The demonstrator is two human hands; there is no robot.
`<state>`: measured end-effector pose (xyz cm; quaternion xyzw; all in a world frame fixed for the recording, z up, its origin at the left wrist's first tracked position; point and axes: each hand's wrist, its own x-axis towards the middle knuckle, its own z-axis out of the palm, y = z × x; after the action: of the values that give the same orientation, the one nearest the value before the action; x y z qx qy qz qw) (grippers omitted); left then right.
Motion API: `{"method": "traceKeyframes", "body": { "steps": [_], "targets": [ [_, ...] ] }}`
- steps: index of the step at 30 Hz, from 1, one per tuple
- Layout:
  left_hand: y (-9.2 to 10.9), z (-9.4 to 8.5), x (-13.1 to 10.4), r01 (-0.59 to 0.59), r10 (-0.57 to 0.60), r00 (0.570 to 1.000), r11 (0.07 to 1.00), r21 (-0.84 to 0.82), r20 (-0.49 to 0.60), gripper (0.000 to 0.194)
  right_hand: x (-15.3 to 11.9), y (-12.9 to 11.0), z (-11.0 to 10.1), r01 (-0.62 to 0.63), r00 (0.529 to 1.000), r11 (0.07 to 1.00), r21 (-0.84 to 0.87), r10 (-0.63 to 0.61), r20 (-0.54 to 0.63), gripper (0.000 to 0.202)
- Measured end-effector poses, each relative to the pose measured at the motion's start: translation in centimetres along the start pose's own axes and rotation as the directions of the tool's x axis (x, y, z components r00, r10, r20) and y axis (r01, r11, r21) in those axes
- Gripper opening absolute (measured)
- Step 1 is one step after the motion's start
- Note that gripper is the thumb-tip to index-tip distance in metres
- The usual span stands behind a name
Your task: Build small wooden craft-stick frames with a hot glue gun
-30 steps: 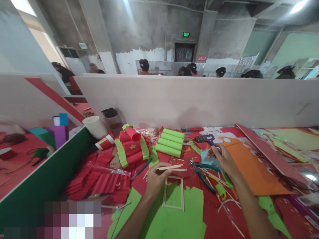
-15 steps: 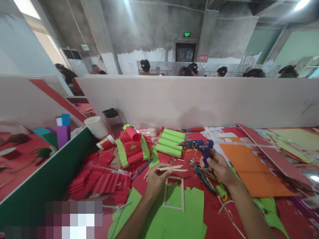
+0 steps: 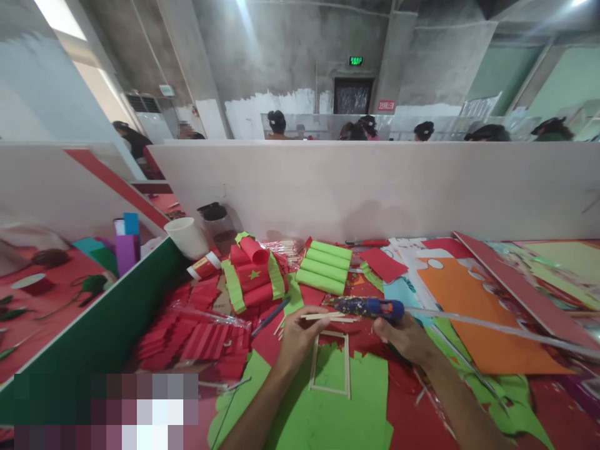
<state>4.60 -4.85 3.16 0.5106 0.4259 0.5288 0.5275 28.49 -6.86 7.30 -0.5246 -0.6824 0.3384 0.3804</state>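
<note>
My left hand [image 3: 302, 334] pinches several thin wooden sticks [image 3: 344, 318] over the upper end of a small rectangular stick frame [image 3: 347, 369]. That frame lies on green paper [image 3: 365, 406] with a ragged upper edge. In my right hand [image 3: 407, 340] is a blue hot glue gun [image 3: 368, 307], its nozzle pointing left, close above the sticks. Whether the nozzle touches them I cannot tell. A clear glue stick [image 3: 469, 318] extends from the gun's back end. The trigger is hidden by my fingers.
Behind my hands lie rolled green paper [image 3: 323, 269] and a red-and-green paper model [image 3: 253, 281] with a yellow star. Folded red paper [image 3: 206, 340] is at left, beside a green divider [image 3: 112, 319]. Orange sheets [image 3: 469, 312] lie right. A white partition [image 3: 375, 187] closes the back.
My right hand has lowered the glue gun and brought its nozzle closer to the sticks, uncovering red paper behind. The left hand keeps its pinch on the sticks.
</note>
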Motion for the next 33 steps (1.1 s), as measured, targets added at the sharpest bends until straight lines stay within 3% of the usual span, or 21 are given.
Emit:
{"method": "traceKeyframes", "body": {
  "steps": [4,10,14,17,33],
  "targets": [
    [-0.1,0.3,-0.1,0.002,-0.002,1.0,1.0,-0.018,-0.008,0.014,-0.2,-0.6,0.9,0.021,0.995,0.989,-0.15,-0.006,0.098,0.046],
    [-0.2,0.3,-0.2,-0.022,0.022,0.999,1.0,0.0,0.026,0.012,-0.1,-0.4,1.8,0.09,0.996,0.924,-0.373,-0.082,0.039,0.043],
    [-0.5,0.3,-0.1,-0.021,0.022,0.999,0.999,-0.033,0.04,0.015,0.4,-1.5,1.7,0.201,0.978,0.911,-0.36,-0.164,0.133,0.028],
    [-0.5,0.4,0.0,-0.022,0.022,0.999,0.999,-0.03,0.025,0.014,0.7,-2.3,1.6,0.239,0.967,0.907,-0.346,-0.189,0.173,0.029],
    [-0.4,0.5,-0.1,-0.04,0.04,0.998,0.999,0.01,0.04,0.012,1.0,-2.1,1.8,0.251,0.964,0.89,-0.38,-0.196,0.178,0.028]
  ]
}}
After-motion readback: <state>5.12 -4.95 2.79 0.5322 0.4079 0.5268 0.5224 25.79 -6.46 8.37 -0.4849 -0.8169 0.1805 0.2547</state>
